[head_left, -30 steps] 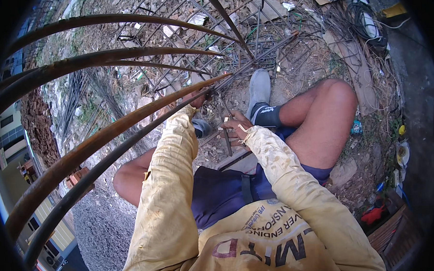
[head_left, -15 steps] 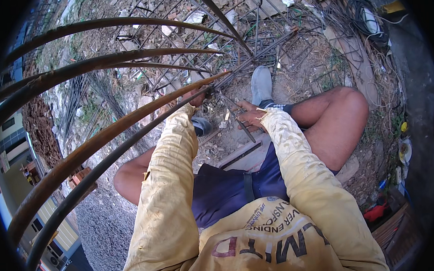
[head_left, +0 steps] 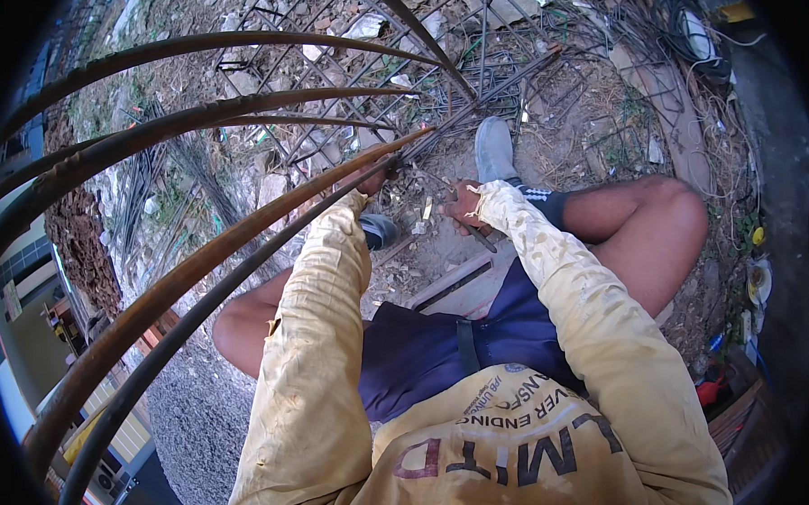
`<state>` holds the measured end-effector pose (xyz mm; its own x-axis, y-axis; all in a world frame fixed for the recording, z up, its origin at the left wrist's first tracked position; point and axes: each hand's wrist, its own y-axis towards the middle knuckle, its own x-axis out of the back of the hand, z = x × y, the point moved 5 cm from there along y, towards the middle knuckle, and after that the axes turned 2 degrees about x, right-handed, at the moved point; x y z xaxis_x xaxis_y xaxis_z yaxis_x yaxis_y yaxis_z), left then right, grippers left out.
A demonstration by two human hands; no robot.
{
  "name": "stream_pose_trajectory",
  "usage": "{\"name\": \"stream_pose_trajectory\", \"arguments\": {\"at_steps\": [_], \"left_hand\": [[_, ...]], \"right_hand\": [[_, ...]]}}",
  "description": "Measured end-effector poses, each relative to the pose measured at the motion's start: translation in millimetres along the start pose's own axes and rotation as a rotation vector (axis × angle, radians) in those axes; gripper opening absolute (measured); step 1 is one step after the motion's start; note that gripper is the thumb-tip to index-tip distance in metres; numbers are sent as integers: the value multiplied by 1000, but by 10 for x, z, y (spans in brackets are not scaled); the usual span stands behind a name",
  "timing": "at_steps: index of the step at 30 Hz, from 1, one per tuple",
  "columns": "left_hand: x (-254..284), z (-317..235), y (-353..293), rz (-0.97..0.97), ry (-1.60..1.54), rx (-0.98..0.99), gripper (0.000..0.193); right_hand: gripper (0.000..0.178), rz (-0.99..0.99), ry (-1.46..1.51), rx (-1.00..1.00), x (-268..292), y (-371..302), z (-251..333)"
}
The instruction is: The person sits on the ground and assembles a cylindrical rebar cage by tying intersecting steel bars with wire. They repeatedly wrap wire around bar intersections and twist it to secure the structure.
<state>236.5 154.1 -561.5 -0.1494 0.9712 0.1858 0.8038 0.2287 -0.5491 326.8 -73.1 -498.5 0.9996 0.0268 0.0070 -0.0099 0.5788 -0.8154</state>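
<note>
My left hand (head_left: 371, 178) is at the near end of the steel-bar frame, fingers curled against a dark reinforcing bar (head_left: 326, 202). Bars hide part of it, so the exact grip is unclear. A little to its right, my right hand (head_left: 465, 206) is closed around a slim dark metal rod-like tool (head_left: 483, 241). The tool's lower end sticks out below my fist, and its upper end points toward the bar joint by my left hand. A rusty brown bar (head_left: 267, 211) runs past my left forearm up to that joint.
Several long bars (head_left: 190, 107) arch across the left side. A lattice of thin steel rods (head_left: 325, 84) lies beyond over rubble. Coiled black cable (head_left: 679, 19) is at the far right, a gravel heap (head_left: 200, 433) at the lower left. My grey shoe (head_left: 494, 147) stands near my right hand.
My right hand has turned and shifted slightly, swinging the tool's lower end to the right and up. My right leg has moved a little rightward. My left hand stays at the bars.
</note>
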Motion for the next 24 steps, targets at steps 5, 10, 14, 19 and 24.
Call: {"name": "stream_pose_trajectory", "arguments": {"at_steps": [5,10,14,19,24], "left_hand": [[-50,-59,-13,-4,-9,13,27],[-109,-164,8,7,-8,19,26],[-107,-134,-3,6,-26,24,26],[-151,-255,28,12,-6,36,26],[-135,-240,-32,-10,-117,-11,20]], "right_hand": [[51,143,-400,-20,262,-142,215],[46,255,-459,-122,799,-33,168],[38,169,-601,-65,870,-258,419],[33,334,-162,-175,602,-4,-102],[35,211,603,-17,34,-336,-84]]}}
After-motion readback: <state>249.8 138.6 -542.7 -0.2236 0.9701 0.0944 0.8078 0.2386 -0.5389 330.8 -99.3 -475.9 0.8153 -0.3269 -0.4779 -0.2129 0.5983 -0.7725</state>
